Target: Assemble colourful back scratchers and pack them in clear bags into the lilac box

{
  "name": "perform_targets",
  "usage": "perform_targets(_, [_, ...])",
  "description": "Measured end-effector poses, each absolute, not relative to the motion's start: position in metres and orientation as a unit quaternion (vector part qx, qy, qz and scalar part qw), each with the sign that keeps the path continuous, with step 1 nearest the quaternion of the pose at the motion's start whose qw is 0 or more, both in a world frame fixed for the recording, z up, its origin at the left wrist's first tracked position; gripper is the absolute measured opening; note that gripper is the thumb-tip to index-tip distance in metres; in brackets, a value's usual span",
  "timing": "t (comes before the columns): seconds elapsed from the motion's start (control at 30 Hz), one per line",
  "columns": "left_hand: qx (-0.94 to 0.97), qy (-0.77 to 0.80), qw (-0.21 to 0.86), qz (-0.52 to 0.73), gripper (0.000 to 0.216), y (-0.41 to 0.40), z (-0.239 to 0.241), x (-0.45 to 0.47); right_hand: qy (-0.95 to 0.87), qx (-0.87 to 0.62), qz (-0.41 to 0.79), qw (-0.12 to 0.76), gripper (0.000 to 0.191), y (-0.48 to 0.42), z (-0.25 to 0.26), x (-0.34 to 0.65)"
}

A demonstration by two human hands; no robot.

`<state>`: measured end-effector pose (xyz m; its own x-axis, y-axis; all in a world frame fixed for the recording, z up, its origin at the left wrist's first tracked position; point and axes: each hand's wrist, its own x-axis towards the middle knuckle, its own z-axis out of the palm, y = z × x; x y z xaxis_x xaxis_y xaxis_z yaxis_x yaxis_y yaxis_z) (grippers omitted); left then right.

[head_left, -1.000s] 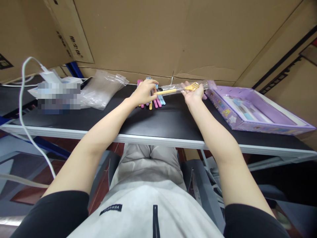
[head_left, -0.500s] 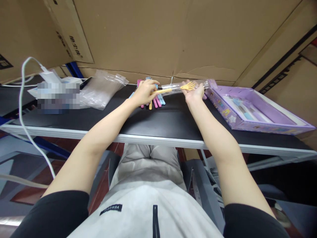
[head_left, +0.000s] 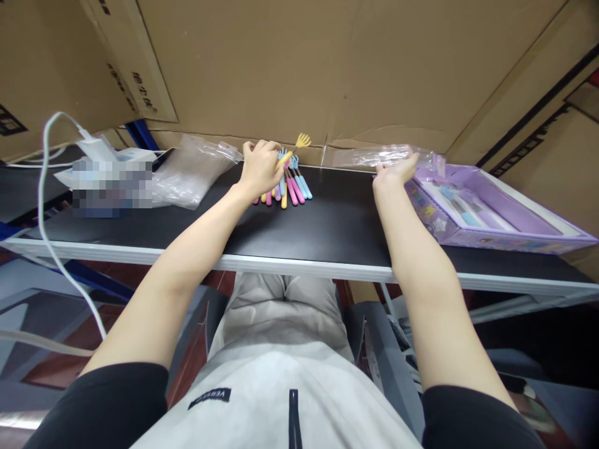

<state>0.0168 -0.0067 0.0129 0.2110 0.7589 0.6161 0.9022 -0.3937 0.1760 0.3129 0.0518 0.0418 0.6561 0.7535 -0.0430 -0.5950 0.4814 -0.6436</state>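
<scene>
My left hand [head_left: 262, 167] is closed around the yellow handle of a back scratcher [head_left: 303, 141], whose pronged yellow head points up and to the right. Beneath and beside that hand, several more back scratchers [head_left: 294, 187] with pink, blue, purple and yellow handles lie in a fanned pile on the black shelf top; the hand hides part of them. To the right, my right hand [head_left: 397, 169] is turned palm up, its fingers holding a long clear plastic sleeve [head_left: 374, 155] that stretches out leftward. Nothing shows inside the sleeve.
A purple display box [head_left: 510, 234] with more items inside stands at the right. Clear plastic bags [head_left: 187, 174] lie at the left, beside a pixelated package and a white charger [head_left: 97, 148] with its cable [head_left: 44, 187]. Cardboard [head_left: 290, 75] walls off the back.
The yellow back scratcher has come away from the plastic sleeve, moving left with my left hand and tilting upward. My right hand has moved right with the sleeve.
</scene>
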Motion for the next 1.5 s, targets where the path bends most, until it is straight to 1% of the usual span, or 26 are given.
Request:
perform_targets(0.23, [-0.762,-0.570,0.117,-0.284,0.029,-0.012,0.004,0.034,-0.293,-0.434,0.341,0.780,0.049,0.080,0.019,0.327])
perform_targets(0.43, [-0.761,-0.585,0.120,-0.251,0.039,-0.013,-0.002,0.051,-0.368,-0.452,0.322,0.746,0.054,0.078,0.017,0.320])
perform_targets(0.5, [-0.767,-0.584,0.120,-0.236,0.038,-0.012,-0.003,0.055,-0.386,-0.441,0.338,0.737,0.051,0.073,0.017,0.312])
perform_targets(0.63, [-0.786,-0.575,0.116,-0.196,0.036,-0.010,-0.007,0.059,-0.365,-0.422,0.405,0.724,0.042,0.064,0.016,0.298])
perform_targets(0.83, [-0.830,-0.525,0.081,-0.170,0.039,0.000,-0.010,0.048,-0.375,-0.419,0.456,0.690,0.035,0.061,0.015,0.280])
perform_targets(1.03, [-0.900,-0.409,-0.037,-0.146,0.039,0.009,-0.004,0.021,-0.376,-0.426,0.471,0.675,0.021,0.047,0.021,0.271])
perform_targets(1.13, [-0.907,-0.389,-0.065,-0.144,0.042,0.010,-0.005,0.017,-0.388,-0.436,0.484,0.652,0.016,0.036,0.024,0.266])
perform_targets(1.3, [-0.904,-0.405,-0.041,-0.127,0.056,0.008,-0.010,0.021,-0.408,-0.460,0.502,0.608,0.011,0.021,0.027,0.252])
perform_targets(1.5, [-0.898,-0.425,-0.028,-0.112,0.054,0.008,-0.009,0.022,-0.451,-0.476,0.509,0.558,0.015,0.011,0.026,0.244])
